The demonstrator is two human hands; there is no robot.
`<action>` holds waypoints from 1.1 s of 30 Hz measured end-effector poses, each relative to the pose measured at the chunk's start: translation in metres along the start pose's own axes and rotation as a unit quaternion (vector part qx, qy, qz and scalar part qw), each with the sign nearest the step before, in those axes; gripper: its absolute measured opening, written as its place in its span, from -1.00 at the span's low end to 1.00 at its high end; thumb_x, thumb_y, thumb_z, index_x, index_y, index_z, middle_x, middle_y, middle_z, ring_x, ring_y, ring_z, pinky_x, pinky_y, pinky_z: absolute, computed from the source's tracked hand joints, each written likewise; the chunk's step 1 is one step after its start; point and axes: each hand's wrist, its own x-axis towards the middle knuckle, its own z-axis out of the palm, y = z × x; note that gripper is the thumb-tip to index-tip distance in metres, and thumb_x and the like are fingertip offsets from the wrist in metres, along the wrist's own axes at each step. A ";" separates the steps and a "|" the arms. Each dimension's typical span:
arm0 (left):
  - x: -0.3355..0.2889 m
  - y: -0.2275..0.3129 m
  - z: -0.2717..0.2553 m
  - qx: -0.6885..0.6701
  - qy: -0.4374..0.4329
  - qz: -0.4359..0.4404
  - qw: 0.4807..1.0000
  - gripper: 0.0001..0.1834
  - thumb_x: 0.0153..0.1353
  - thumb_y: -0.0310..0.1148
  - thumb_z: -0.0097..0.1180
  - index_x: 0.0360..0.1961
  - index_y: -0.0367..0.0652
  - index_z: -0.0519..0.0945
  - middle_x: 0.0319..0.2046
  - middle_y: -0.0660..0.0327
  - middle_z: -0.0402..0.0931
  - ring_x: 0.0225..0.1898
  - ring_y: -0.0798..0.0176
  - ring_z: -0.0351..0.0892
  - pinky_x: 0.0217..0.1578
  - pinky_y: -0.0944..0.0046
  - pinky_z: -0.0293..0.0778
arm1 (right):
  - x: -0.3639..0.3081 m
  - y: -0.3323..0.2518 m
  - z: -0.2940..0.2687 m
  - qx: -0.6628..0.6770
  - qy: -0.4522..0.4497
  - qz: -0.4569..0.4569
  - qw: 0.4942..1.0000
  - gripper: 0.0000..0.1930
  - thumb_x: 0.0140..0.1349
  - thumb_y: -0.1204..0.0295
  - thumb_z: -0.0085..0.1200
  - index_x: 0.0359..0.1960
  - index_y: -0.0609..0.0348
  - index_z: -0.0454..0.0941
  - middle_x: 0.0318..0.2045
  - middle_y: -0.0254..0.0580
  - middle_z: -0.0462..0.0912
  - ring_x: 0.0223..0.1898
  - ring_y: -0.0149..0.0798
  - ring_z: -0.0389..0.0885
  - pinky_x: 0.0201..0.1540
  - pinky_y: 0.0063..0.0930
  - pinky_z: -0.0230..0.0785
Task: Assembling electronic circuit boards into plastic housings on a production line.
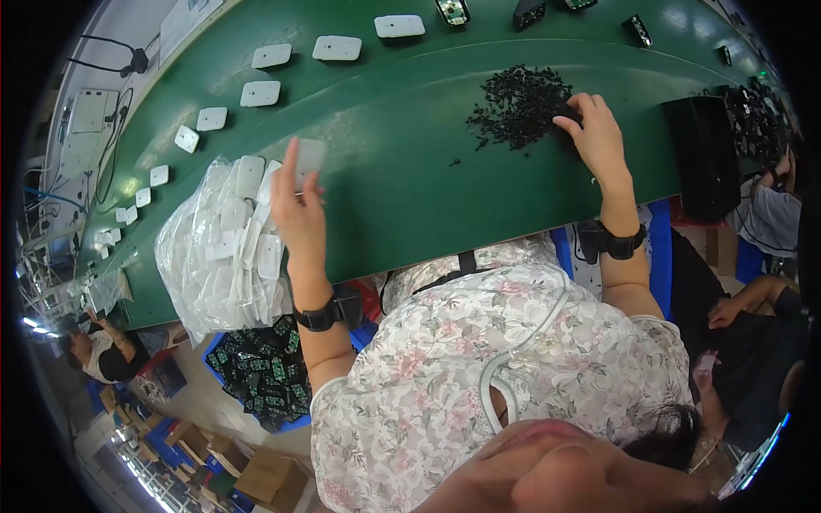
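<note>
My left hand (298, 201) holds a thin, pale translucent plastic plate (312, 157) between its fingers, just above the green table. Beside that hand lies a clear plastic bag (192, 244) full of similar white plastic pieces (224, 245). On the right, my right hand (593, 135) reaches to the edge of a pile of tiny black parts (520, 104). Its thumb and fingers are curled together over dark parts; exactly what they pinch is too small to make out. A few black bits (454, 162) lie apart from the pile.
White rounded housings (337, 48) stand in a curved row on the green table (402, 201). A circuit board in a housing (452, 11) sits at the far side. A black bin (701, 158) stands at right. Below the table's left edge is a blue crate of circuit boards (261, 368). Other people sit at both sides.
</note>
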 end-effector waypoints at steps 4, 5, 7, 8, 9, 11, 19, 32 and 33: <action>-0.006 0.019 0.036 -0.107 -0.100 0.015 0.989 -0.41 0.18 -0.69 -0.04 0.22 0.06 0.41 -0.31 0.20 0.39 -0.52 0.45 0.45 -0.56 0.48 0.38 | 0.003 -0.015 0.012 0.094 0.034 -0.053 0.994 -0.77 0.07 0.44 0.21 -0.28 0.20 0.45 -0.37 -0.17 0.50 -0.32 -0.07 0.51 -0.27 -0.30 0.37; -0.006 0.022 0.048 -0.133 -0.122 0.039 0.983 -0.41 0.18 -0.69 -0.03 0.22 0.07 0.41 -0.31 0.21 0.39 -0.53 0.45 0.44 -0.55 0.48 0.37 | 0.004 -0.019 0.015 0.103 0.048 -0.067 0.991 -0.78 0.06 0.44 0.21 -0.29 0.19 0.45 -0.38 -0.19 0.49 -0.34 -0.07 0.50 -0.28 -0.30 0.36; -0.009 0.026 0.060 -0.158 -0.142 0.063 0.975 -0.41 0.19 -0.68 -0.03 0.22 0.08 0.42 -0.31 0.22 0.39 -0.53 0.45 0.44 -0.54 0.49 0.37 | 0.008 -0.028 0.012 0.102 0.048 -0.052 0.992 -0.79 0.04 0.43 0.22 -0.33 0.18 0.46 -0.39 -0.23 0.48 -0.36 -0.10 0.49 -0.30 -0.30 0.35; -0.010 0.028 0.064 -0.168 -0.172 0.070 0.968 -0.40 0.19 -0.69 -0.04 0.23 0.09 0.41 -0.31 0.21 0.40 -0.53 0.46 0.44 -0.54 0.50 0.36 | 0.008 -0.029 0.012 0.075 0.073 -0.078 0.991 -0.79 0.03 0.42 0.23 -0.36 0.18 0.46 -0.39 -0.23 0.48 -0.36 -0.12 0.49 -0.31 -0.31 0.34; -0.011 0.032 0.067 -0.177 -0.201 0.077 0.960 -0.39 0.19 -0.69 -0.04 0.23 0.10 0.41 -0.32 0.21 0.41 -0.53 0.46 0.44 -0.54 0.51 0.36 | 0.009 -0.030 0.011 0.047 0.098 -0.104 0.989 -0.79 0.02 0.40 0.24 -0.39 0.17 0.47 -0.39 -0.24 0.47 -0.36 -0.15 0.49 -0.33 -0.33 0.34; -0.015 0.040 0.072 -0.183 -0.206 0.040 0.960 -0.50 0.21 -0.68 -0.05 0.15 -0.02 0.48 -0.34 0.24 0.41 -0.53 0.46 0.45 -0.54 0.51 0.35 | 0.009 -0.031 0.007 0.060 0.100 -0.088 0.989 -0.79 0.02 0.38 0.25 -0.40 0.17 0.48 -0.42 -0.23 0.48 -0.39 -0.15 0.49 -0.35 -0.33 0.33; -0.009 0.050 0.080 -0.335 -0.156 -0.026 0.929 -0.77 0.25 -0.63 -0.05 -0.11 -0.26 0.56 -0.31 0.23 0.45 -0.54 0.43 0.53 -0.60 0.50 0.44 | 0.012 -0.023 0.007 0.111 0.061 -0.048 0.991 -0.83 0.07 0.41 0.22 -0.34 0.18 0.53 -0.61 -0.18 0.52 -0.57 -0.19 0.48 -0.46 -0.38 0.34; -0.006 0.067 0.084 -0.311 -0.105 0.051 0.943 -0.83 0.15 -0.62 0.12 -0.20 -0.29 0.57 -0.35 0.19 0.43 -0.57 0.39 0.50 -0.62 0.45 0.42 | 0.018 -0.105 -0.010 0.641 -0.191 0.066 0.741 -0.90 0.20 0.52 0.14 -0.28 0.27 0.56 -0.38 -0.31 0.58 -0.38 -0.47 0.52 -0.26 -0.65 0.39; -0.006 0.068 0.084 -0.308 -0.099 0.048 0.945 -0.83 0.15 -0.62 0.12 -0.20 -0.29 0.57 -0.35 0.19 0.43 -0.57 0.39 0.50 -0.62 0.45 0.42 | 0.016 -0.112 -0.010 0.641 -0.197 0.062 0.739 -0.90 0.20 0.52 0.14 -0.28 0.27 0.56 -0.38 -0.31 0.58 -0.38 -0.47 0.52 -0.26 -0.65 0.39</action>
